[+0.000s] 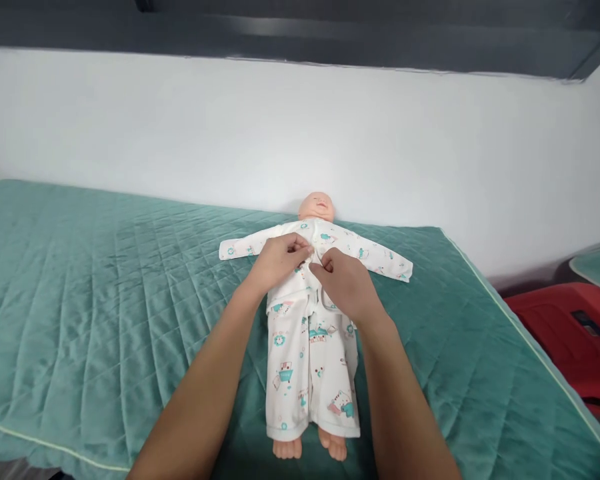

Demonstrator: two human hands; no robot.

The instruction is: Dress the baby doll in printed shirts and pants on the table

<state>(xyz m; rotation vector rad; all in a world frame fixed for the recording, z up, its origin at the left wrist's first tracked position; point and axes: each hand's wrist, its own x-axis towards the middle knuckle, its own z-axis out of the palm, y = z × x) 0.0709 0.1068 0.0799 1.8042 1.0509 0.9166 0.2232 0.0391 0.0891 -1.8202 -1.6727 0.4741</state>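
Observation:
A baby doll (317,207) lies on its back, head toward the wall and bare feet toward me. It wears a white printed long-sleeved top (360,249) with both sleeves spread wide, and matching trousers (286,360). Over the chest, my left hand (281,260) pinches the front edge of the top near its middle. Close beside it, my right hand (344,279) is closed on the other front edge, which is partly lifted. Whatever fastening lies between the fingertips is too small to make out.
A green quilted bedspread (130,300) lies under the doll and stretches far to the left. Behind the doll stands a white wall (230,127), with a dark overhead frame (300,37) above. Beyond the bed's right edge is a red plastic object (560,327).

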